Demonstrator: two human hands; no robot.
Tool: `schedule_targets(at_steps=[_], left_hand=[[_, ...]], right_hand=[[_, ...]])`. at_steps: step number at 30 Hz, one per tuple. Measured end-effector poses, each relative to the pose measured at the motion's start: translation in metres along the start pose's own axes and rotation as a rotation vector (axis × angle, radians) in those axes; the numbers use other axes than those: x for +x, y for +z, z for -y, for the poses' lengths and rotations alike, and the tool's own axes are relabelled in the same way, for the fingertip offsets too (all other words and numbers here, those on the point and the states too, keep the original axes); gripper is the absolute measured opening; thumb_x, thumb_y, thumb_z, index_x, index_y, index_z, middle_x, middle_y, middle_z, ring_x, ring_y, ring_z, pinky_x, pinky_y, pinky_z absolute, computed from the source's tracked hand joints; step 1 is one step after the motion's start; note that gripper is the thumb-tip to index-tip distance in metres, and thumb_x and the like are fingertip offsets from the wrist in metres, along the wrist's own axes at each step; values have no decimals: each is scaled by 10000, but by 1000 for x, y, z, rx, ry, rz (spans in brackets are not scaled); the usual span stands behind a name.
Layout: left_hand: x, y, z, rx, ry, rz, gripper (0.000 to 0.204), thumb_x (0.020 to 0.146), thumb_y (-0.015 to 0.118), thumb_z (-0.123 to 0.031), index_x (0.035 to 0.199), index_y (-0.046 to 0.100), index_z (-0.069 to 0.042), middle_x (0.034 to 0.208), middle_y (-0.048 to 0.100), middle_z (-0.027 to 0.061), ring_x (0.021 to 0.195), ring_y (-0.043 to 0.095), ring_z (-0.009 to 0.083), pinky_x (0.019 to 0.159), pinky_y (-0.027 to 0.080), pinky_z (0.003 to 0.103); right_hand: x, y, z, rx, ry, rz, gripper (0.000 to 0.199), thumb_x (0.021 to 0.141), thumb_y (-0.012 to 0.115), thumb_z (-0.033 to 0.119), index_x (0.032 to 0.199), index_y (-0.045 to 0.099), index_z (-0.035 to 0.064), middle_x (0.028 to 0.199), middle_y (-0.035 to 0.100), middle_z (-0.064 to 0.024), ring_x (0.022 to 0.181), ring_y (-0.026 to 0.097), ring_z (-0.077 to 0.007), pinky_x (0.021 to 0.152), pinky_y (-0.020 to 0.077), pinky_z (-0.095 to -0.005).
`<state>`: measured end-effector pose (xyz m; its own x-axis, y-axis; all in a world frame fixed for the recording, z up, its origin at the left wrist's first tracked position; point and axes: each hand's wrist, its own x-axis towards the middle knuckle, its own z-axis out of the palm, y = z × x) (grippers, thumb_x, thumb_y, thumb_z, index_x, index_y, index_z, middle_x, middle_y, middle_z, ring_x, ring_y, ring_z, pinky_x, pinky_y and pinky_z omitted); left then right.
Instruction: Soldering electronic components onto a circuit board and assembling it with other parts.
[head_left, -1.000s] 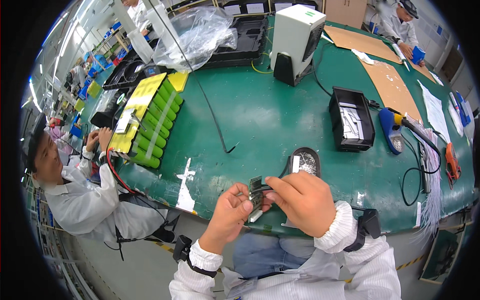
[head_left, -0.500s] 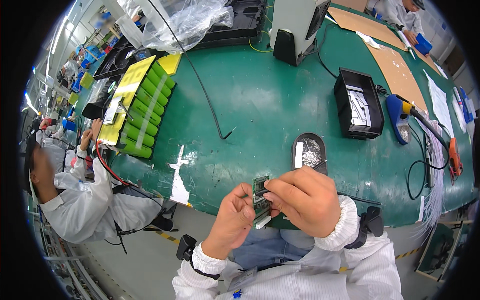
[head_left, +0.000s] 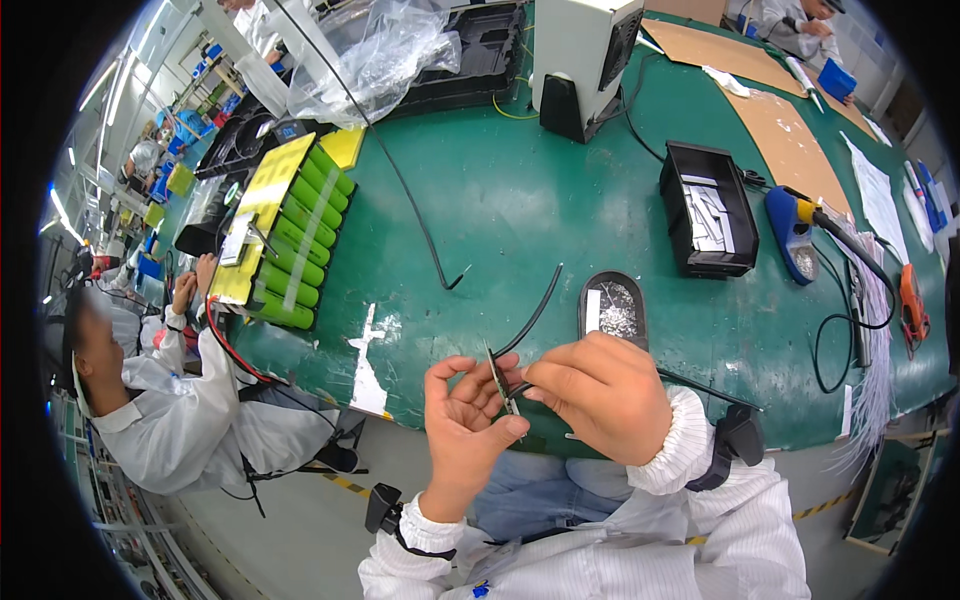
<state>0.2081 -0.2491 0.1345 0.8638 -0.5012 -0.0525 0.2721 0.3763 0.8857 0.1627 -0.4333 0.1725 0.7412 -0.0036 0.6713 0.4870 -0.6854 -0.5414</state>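
Circuit board [head_left: 500,376]: one, edge-on, above our bench [head_left: 430,325] toward six o'clock. Left hand [head_left: 465,422]: fingers pinching the board. Right hand [head_left: 608,392]: fingers pinching black cable [head_left: 519,390]. Black lead [head_left: 543,308]: pointing one o'clock. Hazard, we judge: a sideways tug loosening either wire.

The left hand [head_left: 465,420] presents its palm inward, fingers curled opposite the thumb; the right hand [head_left: 605,392], back uppermost, forms a thumb-and-finger pinch. Both forearms [head_left: 745,505] slant inward from below, fingertips close together.
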Motion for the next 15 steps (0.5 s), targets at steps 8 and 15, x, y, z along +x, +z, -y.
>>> schedule_targets(at_steps=[8,15], left_hand=[[-8,9,-1,95,132,-72,986,713,873,-31,1486,261,-11,1243,548,148,1104,601,221,971,510,332],[-20,24,-13,216,195,-137,970,709,880,-45,1482,302,48,1304,498,119,1087,572,161,900,515,292]], right_hand=[[-6,4,-6,68,46,-49,209,789,759,91,969,667,38,858,665,-68,699,608,-253,611,492,-350],[-10,5,-8,127,75,-8,187,807,752,91,959,661,33,849,665,-82,706,617,-271,623,501,-359]])
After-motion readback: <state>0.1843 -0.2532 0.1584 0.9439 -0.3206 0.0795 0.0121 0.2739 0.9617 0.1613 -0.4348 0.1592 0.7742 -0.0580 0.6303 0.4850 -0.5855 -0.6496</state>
